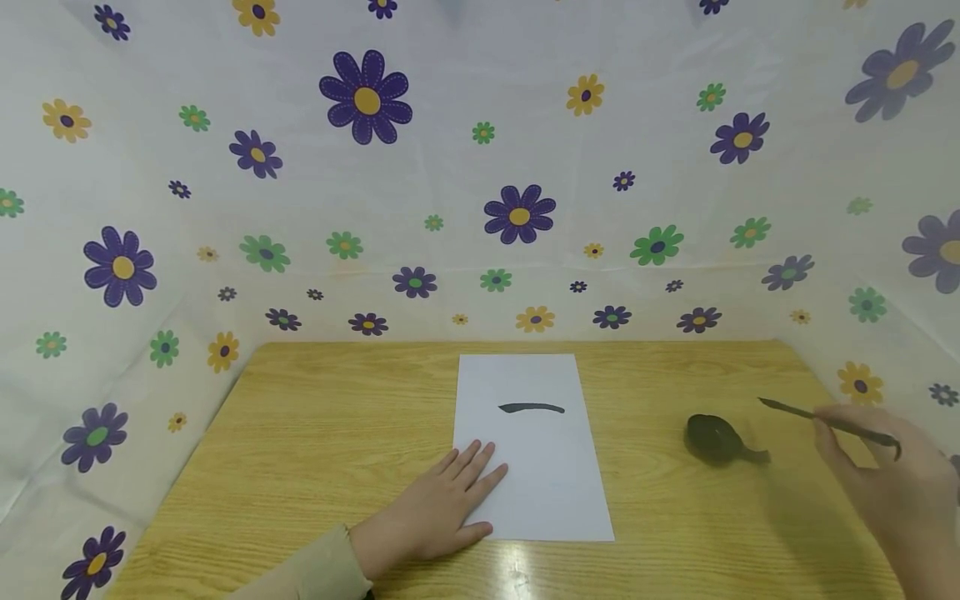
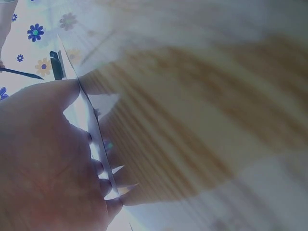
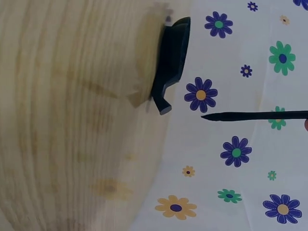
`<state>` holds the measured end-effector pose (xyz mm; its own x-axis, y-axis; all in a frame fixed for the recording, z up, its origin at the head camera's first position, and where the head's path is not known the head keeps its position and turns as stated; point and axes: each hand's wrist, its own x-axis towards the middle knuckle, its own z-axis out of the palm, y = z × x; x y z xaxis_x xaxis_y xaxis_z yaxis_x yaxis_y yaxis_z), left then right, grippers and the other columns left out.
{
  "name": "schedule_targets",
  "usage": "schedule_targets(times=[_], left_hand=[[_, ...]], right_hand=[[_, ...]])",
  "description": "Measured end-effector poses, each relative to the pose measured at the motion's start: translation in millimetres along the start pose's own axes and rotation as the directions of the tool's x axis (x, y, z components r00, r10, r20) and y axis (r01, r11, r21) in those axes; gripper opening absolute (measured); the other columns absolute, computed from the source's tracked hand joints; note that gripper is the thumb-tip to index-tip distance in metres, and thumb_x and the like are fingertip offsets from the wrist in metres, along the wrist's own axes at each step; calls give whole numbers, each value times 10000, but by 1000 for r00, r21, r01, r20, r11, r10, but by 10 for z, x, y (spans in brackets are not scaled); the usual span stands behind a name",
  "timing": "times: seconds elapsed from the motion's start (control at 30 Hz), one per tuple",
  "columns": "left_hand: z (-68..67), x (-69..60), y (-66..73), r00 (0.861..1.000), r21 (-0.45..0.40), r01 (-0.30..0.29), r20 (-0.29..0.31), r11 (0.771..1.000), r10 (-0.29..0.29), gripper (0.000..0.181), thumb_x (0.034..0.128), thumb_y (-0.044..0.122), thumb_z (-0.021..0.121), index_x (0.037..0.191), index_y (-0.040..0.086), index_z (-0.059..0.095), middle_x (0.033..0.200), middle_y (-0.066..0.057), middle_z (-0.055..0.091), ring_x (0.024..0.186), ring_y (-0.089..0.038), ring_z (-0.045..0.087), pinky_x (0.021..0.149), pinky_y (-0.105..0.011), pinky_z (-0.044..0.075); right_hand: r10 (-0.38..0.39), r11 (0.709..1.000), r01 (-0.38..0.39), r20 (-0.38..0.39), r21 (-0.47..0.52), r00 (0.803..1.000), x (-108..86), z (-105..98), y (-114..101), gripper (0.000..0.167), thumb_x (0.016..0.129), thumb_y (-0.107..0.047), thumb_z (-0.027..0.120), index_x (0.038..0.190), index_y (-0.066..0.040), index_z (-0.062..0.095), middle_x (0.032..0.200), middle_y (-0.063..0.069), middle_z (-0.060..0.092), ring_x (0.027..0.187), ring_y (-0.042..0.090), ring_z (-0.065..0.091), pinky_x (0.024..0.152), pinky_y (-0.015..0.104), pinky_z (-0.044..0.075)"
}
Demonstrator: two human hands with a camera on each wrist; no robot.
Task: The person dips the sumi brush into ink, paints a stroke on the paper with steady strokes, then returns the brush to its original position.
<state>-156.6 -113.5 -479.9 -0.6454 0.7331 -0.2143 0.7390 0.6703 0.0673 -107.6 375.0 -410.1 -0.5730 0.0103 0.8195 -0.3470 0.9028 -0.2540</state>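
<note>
A sheet of white paper [image 1: 547, 492] lies on the wooden table in the head view, bearing one dark horizontal brush stroke [image 1: 532, 408] in its upper half. My left hand [image 1: 442, 507] rests flat on the sheet's left edge, fingers spread. At the right, above the table, my right hand [image 1: 896, 479] pinches a slim dark paintbrush [image 1: 787, 408], its pointed tip toward the left. A black spoon-shaped dish [image 1: 712, 439] with a short handle sits between the paper and my right hand. In the right wrist view the brush [image 3: 255, 116] is apart from the dish [image 3: 172, 53].
The wood-grained table [image 1: 322, 417] extends on both sides of the paper. A white cloth [image 1: 450, 175] printed with purple, yellow and green flowers surrounds it at the back and sides. A beige sleeve [image 1: 322, 567] covers the left forearm.
</note>
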Motion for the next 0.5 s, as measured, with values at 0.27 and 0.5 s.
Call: schedule_targets(times=[0.27,0.5], left_hand=[[22,5,-10,1000,-1,-7,-10,1000,7,745,1102,586,425,1716,223,210,1799,-102,147,1667,-295,184,1336,-487,277],[43,19,-14,1000,4,5,-3,1000,-5,749,1100,592,424,1719,241,193,1803,-85,126,1673,-276,161,1344,-470,260]], right_hand=[[-218,975,216,-34,-62,975,-75,75,-19,672,1109,-448,472,876,114,759,810,276,752,759,155,686,1073,-56,246],[-300,954,300,-27,0,954,-189,100,29,603,1124,-430,497,951,84,760,883,118,807,808,198,722,1123,-17,275]])
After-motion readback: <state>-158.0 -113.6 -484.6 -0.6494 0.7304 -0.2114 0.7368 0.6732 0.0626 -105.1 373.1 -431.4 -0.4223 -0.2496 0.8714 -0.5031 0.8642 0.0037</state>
